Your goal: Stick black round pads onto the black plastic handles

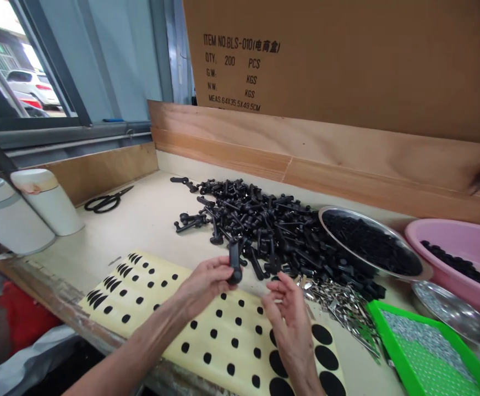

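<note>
My left hand (pixel 209 281) pinches a black plastic arm piece (pixel 234 258), held upright with its rounded ball end at the bottom. To its right, my right hand (pixel 293 324) is raised with loosely curled fingers apart. I cannot make out anything held in it; a dark bit near its fingertips merges with the pile behind. Both hands are over a pale yellow backing sheet (pixel 223 353) bearing rows of small black pads (pixel 235 342) and larger black discs (pixel 326 357). Just beyond the hands spreads a heap of similar black pieces (pixel 260 220).
Loose metal parts (pixel 343 305) lie right of the heap. Further right are a steel bowl (pixel 425 272) of black parts, a pink basin (pixel 463 231), a metal dish (pixel 450 308) and a green tray (pixel 430 352) of screws. Scissors (pixel 107 202) and white bottles (pixel 50 201) stand left.
</note>
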`<state>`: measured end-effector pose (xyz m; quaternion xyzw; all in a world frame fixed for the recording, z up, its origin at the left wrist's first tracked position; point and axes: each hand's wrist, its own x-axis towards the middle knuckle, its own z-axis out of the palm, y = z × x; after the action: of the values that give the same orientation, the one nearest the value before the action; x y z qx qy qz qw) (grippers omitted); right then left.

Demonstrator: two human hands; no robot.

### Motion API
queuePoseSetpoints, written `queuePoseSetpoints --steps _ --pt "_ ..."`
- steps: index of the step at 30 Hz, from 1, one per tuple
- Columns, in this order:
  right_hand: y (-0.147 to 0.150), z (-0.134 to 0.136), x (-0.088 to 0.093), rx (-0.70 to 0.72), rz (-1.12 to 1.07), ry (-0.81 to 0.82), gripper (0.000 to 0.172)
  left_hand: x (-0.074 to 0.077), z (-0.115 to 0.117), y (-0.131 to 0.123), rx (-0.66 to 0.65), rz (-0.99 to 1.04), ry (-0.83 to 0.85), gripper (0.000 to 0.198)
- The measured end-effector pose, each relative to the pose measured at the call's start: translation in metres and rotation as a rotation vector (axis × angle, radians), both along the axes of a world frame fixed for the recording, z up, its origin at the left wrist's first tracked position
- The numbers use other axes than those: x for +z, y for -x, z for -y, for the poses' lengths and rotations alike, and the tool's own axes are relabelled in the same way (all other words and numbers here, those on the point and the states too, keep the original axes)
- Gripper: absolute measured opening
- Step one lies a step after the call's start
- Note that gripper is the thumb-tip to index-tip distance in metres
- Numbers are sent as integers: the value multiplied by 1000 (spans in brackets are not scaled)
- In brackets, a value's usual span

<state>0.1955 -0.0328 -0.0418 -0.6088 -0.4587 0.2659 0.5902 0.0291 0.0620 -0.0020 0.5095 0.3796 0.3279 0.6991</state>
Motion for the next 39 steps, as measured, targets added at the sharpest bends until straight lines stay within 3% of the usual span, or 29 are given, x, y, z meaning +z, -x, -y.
queuePoseSetpoints --steps 2,4,9,11,13,16,19,24,39 --pt "8 1 1 94 -14 -1 62 -4 23 -5 -25 293 182 30" --pt "13 4 2 89 6 -28 64 -10 39 -14 -10 502 327 31" --pt "14 10 -2 -37 306 -168 63 -9 54 -29 31 424 341 23" --pt "15 10 -3 -16 492 -261 61 -4 54 -30 51 380 317 23" --pt "15 11 -3 56 535 -321 61 -3 52 -28 92 362 330 24" --pt "11 13 1 58 244 -218 51 -8 50 -21 125 335 370 34" --pt "2 15 6 -27 -114 -7 21 -15 48 -12 93 314 362 40" --pt "-4 17 9 84 -438 175 30 -19 47 -8 62 335 292 37" --pt "4 11 19 150 -348 322 32 -22 46 -9 13 293 236 34"
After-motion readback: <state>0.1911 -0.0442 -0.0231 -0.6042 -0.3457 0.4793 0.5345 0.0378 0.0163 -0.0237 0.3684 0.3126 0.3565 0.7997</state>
